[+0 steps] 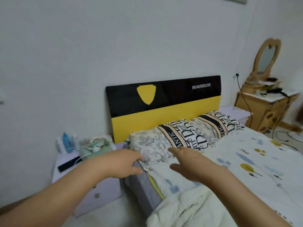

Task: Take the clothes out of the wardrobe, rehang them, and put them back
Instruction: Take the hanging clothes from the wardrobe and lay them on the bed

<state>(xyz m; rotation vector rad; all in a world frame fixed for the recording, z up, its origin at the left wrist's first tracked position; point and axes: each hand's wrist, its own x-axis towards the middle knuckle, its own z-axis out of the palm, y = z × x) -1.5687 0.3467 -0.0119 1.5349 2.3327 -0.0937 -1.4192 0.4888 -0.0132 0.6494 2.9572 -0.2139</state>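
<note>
No wardrobe or clothes in view; progress undeterminable. Left hand (126, 163) pinching pillow (152, 145) edge; right hand (188, 163) spread, empty, above bed (246, 169).

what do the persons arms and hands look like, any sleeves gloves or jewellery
Both forearms are bare as far as the frame shows, with no sleeve in view. The left hand and the right hand wear no gloves. No watch, bracelet or ring shows on either wrist or on the fingers that can be seen, though the picture is a little soft. No marks or tattoos are visible.
</note>
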